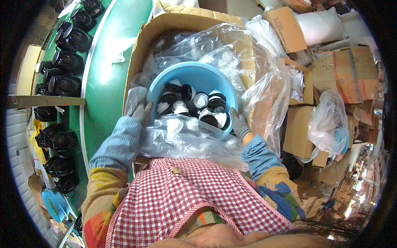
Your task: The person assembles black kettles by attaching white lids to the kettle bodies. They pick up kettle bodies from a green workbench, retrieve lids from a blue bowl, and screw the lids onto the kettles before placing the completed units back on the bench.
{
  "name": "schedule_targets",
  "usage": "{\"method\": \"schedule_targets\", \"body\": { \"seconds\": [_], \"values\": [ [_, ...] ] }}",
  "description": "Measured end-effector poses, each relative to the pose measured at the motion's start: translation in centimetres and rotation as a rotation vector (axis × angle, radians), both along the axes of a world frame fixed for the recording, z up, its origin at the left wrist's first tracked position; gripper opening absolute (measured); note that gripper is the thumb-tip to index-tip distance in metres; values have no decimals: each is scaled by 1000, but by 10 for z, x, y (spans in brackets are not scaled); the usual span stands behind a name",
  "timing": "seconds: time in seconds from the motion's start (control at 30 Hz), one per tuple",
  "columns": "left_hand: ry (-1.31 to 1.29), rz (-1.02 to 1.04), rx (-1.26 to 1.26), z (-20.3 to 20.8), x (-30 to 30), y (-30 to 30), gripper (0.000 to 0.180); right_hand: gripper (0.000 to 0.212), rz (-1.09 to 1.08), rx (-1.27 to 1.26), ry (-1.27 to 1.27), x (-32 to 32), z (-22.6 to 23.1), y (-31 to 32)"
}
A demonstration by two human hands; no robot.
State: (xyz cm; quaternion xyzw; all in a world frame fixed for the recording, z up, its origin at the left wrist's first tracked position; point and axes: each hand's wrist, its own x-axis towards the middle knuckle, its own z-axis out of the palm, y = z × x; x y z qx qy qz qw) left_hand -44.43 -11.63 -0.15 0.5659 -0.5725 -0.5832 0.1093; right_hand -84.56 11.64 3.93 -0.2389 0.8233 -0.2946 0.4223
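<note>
A light blue basin (pixel 225 76) tilts toward me over a large open cardboard box. In it lie several round black-and-white parts (pixel 188 91) that look like caps or lids. My left hand (pixel 142 111), in a grey glove, grips the basin's left side, its fingers partly hidden by plastic. On the right side my right hand (pixel 238 124), gloved as well, is closed on the rim. A clear plastic liner (pixel 198 144) covers the box's near side, with white pieces showing through it below the basin.
The cardboard box (pixel 136 66) has tall bent flaps. To its left runs a green conveyor belt (pixel 108 82), with glossy black housings (pixel 64 86) lined up beyond. Cartons (pixel 300 124) and a bunched clear bag (pixel 328 124) crowd the right.
</note>
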Motion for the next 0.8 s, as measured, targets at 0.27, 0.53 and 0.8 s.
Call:
{"method": "schedule_targets", "body": {
  "seconds": [0.27,0.53,0.8],
  "values": [
    [-184,-140,233,58,-11,-37,45,67,453,108,83,-65,7,-43],
    [-323,-249,-112,117,-16,-72,39,55,275,-107,-210,-60,73,-90],
    [-207,-131,-382,202,-69,-140,46,44,-41,-442,-364,-102,178,-139]
  ]
}}
